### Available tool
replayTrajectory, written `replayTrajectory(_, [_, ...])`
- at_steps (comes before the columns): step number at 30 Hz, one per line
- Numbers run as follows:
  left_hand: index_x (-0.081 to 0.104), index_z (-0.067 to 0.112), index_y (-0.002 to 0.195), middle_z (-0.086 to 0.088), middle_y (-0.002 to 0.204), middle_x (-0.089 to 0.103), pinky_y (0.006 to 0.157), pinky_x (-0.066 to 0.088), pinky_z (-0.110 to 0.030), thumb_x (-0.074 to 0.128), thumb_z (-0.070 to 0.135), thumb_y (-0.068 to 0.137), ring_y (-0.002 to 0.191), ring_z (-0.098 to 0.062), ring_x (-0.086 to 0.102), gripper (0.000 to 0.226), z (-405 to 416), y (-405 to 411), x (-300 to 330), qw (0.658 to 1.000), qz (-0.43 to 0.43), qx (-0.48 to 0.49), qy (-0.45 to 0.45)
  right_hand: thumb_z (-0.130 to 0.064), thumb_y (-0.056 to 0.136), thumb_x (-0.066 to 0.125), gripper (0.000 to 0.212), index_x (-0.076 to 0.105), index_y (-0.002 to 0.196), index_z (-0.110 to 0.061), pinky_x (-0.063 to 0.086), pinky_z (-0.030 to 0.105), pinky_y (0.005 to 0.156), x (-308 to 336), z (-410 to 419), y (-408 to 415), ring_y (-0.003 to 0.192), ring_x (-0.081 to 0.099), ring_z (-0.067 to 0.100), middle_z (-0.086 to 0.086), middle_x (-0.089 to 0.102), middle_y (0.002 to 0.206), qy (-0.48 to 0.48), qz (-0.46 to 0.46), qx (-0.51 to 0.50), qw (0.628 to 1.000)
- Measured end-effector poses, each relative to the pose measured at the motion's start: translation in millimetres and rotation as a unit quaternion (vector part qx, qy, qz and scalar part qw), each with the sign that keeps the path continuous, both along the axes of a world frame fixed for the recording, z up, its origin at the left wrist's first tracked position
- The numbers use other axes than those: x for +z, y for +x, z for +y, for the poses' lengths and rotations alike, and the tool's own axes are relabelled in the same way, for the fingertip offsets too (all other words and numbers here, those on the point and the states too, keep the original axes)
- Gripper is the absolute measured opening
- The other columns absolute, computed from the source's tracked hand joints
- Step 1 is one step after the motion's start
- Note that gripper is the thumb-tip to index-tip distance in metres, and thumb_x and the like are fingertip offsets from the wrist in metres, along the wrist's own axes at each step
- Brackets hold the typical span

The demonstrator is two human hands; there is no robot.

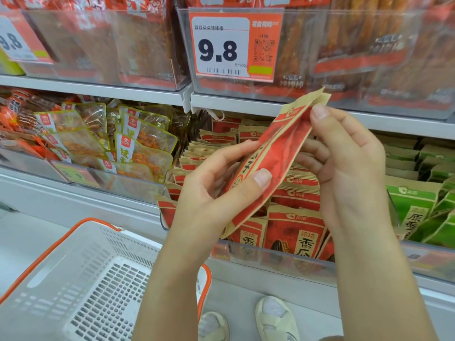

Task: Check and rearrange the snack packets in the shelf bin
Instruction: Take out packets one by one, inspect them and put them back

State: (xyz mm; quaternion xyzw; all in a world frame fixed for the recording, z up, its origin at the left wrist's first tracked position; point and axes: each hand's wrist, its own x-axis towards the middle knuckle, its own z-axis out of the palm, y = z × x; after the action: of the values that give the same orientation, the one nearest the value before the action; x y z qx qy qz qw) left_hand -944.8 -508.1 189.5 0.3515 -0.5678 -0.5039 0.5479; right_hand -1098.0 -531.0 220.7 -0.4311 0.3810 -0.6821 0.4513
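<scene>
Centre frame: left hand [216, 183] gripping lower half of red-and-tan paper snack packet [275, 153], thumb pressed flat on front face, fingers curled behind. Right hand [344, 156] pinching upper part of same packet, thumb at top edge, fingers curled behind it. Packet held tilted, top corner toward upper right, lifted clear above clear plastic shelf bin [270, 257] at centre-right. Bin packed with rows of matching red sunflower-seed packets [295, 230] standing upright, front row just behind bin wall. Right of those, green-and-tan packets [416, 212], same shelf level. Left of bin, clear vacuum pouches with yellow edges and orange contents [138, 146] piled in neighbouring bin. Upper shelf: orange-and-white price tag reading 9.8 [234, 45] clipped on clear bin front, red-labelled packs behind; second 9.8 tag [14, 40] at upper left, partly cut off. Lower left: white perforated plastic shopping basket with orange handles [93, 279]. Bottom centre: pale shoes [275, 318] on floor.
</scene>
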Motion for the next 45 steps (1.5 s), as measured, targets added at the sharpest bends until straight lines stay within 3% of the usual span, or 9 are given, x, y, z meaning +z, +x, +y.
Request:
replayTrajectory(9, [0.069,0.026,0.120,0.002,0.120,0.070,0.082,0.053,-0.021,0.071,0.039,0.071,0.112,-0.015,0.066,0.050,-0.2,-0.9,-3.8,1.000,0.006,0.011,0.004,-0.021,0.089,0.064,0.005,0.067,0.090,-0.018,0.051,0.021,0.059,-3.0,1.8,2.1,0.066,0.067,0.013,0.003,0.072,0.080,-0.005,-0.017,-0.013,1.000])
replayTrajectory(11, [0.070,0.027,0.118,0.001,0.125,0.068,0.082,0.053,-0.020,0.072,0.038,0.070,0.112,-0.013,0.066,0.049,-0.3,-3.1,-3.2,0.999,0.026,0.025,0.004,-0.028,0.085,0.067,0.015,0.066,0.097,-0.018,0.052,0.021,0.060,-3.6,2.2,2.5,0.068,0.068,0.012,0.002,0.073,0.082,-0.008,0.007,0.002,1.000])
replayTrajectory(14, [0.061,0.016,0.127,0.001,0.116,0.072,0.083,0.052,-0.020,0.070,0.028,0.071,0.103,-0.009,0.068,0.058,-2.5,-6.1,0.7,0.993,0.103,0.061,-0.018,-0.031,0.077,0.069,0.030,0.063,0.105,-0.021,0.054,0.021,0.062,-2.6,4.9,4.2,0.072,0.069,0.010,-0.003,0.073,0.084,-0.016,0.034,0.048,0.998])
replayTrajectory(19, [0.045,0.007,0.144,-0.019,0.131,0.060,0.111,0.039,-0.054,0.074,0.030,0.073,0.123,-0.034,0.057,0.080,-6.6,3.3,0.0,0.976,0.211,0.033,0.039,-0.027,0.076,0.069,0.024,0.067,0.100,-0.024,0.055,0.020,0.069,-6.6,8.8,11.1,0.080,0.070,0.009,-0.002,0.075,0.090,-0.026,0.139,0.129,0.982])
replayTrajectory(25, [0.053,0.004,0.135,-0.025,0.123,0.063,0.098,0.049,-0.038,0.065,0.025,0.072,0.115,-0.037,0.060,0.068,-9.5,9.0,-2.2,0.979,0.195,-0.020,0.065,-0.033,0.074,0.074,0.031,0.070,0.103,-0.022,0.052,0.017,0.073,-12.3,8.8,14.9,0.090,0.070,0.010,0.000,0.074,0.097,-0.029,0.158,0.148,0.976])
replayTrajectory(28, [0.062,0.004,0.121,-0.015,0.107,0.067,0.089,0.052,-0.033,0.067,0.025,0.069,0.101,-0.027,0.064,0.057,-11.7,10.9,-1.9,0.982,0.174,-0.029,0.074,-0.029,0.078,0.073,0.027,0.071,0.103,-0.020,0.052,0.016,0.072,-12.5,8.6,13.9,0.092,0.070,0.009,-0.003,0.075,0.098,-0.037,0.162,0.150,0.975])
replayTrajectory(33, [0.065,0.008,0.096,-0.006,0.088,0.065,0.077,0.055,-0.027,0.070,0.026,0.072,0.082,-0.015,0.065,0.030,-14.0,7.7,-2.8,0.963,0.262,0.040,0.046,-0.025,0.078,0.067,0.020,0.070,0.098,-0.025,0.052,0.014,0.069,-12.4,8.8,18.3,0.089,0.070,0.004,-0.010,0.075,0.094,-0.036,0.167,0.176,0.969])
replayTrajectory(39, [0.060,0.008,0.104,-0.006,0.093,0.063,0.084,0.053,-0.026,0.074,0.027,0.072,0.087,-0.015,0.064,0.040,-17.3,11.3,-3.1,0.964,0.245,0.098,0.022,-0.026,0.073,0.077,0.025,0.073,0.097,-0.022,0.050,0.011,0.069,-11.6,11.0,19.4,0.080,0.068,0.000,-0.012,0.074,0.085,-0.023,0.192,0.184,0.964])
replayTrajectory(45, [0.062,0.012,0.101,-0.005,0.094,0.062,0.081,0.053,-0.025,0.074,0.026,0.070,0.085,-0.013,0.064,0.036,-16.0,10.2,-4.8,0.967,0.223,0.122,0.016,-0.030,0.072,0.068,0.014,0.076,0.080,-0.022,0.050,0.012,0.067,-14.3,9.3,16.4,0.074,0.068,0.002,-0.008,0.074,0.074,-0.003,0.200,0.164,0.966])
